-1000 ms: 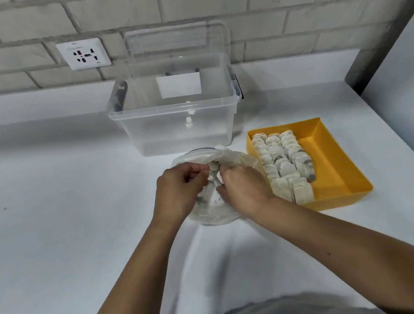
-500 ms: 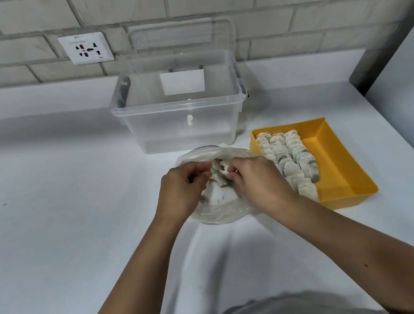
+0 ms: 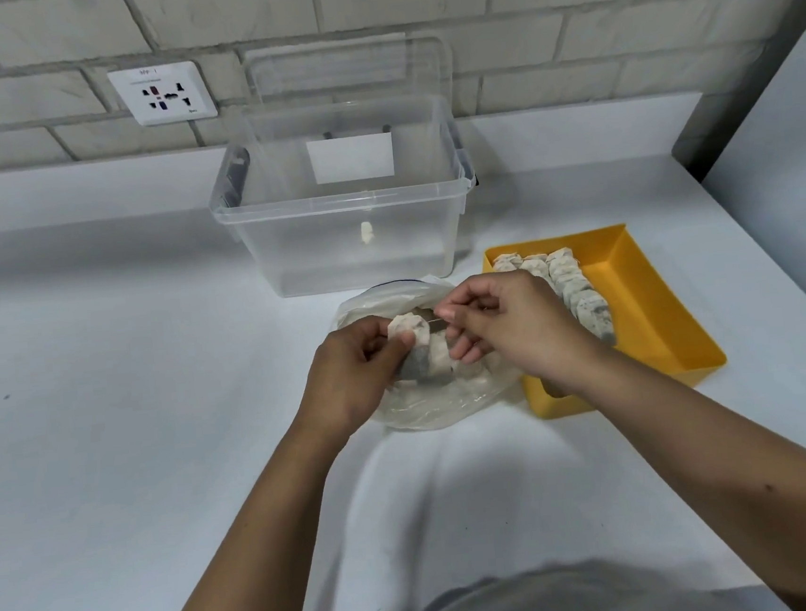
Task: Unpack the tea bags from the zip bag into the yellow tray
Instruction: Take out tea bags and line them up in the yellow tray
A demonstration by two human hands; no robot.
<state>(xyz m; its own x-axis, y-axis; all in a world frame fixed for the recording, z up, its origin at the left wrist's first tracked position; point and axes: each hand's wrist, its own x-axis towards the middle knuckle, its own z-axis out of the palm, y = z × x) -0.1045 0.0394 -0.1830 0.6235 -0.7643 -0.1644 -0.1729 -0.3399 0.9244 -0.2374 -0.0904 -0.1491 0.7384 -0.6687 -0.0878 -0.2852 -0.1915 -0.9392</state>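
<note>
Both hands met over the zip bag (image 3: 432,403), which lay crumpled and open on the white bench (image 3: 105,408), touching the near-left corner of the yellow tray (image 3: 647,311). The left hand (image 3: 348,374) had its fingers (image 3: 402,340) curled round a small clump of tea bags (image 3: 413,326), held just above the bag's mouth, thumb pressed on the top one. The right hand (image 3: 507,329) sat just beside it, fingers (image 3: 446,312) narrow, thumb and forefinger pinching a thin thread (image 3: 434,320) that ran across to the clump; the other fingers were loosely curled below.

Over in the tray, packed tea bags (image 3: 571,284) stood in neat rows along its left side, and the right side showed bare yellow floor. The right wrist crossed over the tray's near-left corner.

Behind the zip bag stood a clear plastic box (image 3: 350,241), its lid (image 3: 349,69) propped against the brick wall. A wall socket (image 3: 161,93) sat to the left of the lid. A grey shirt (image 3: 543,602) filled the bottom edge.
</note>
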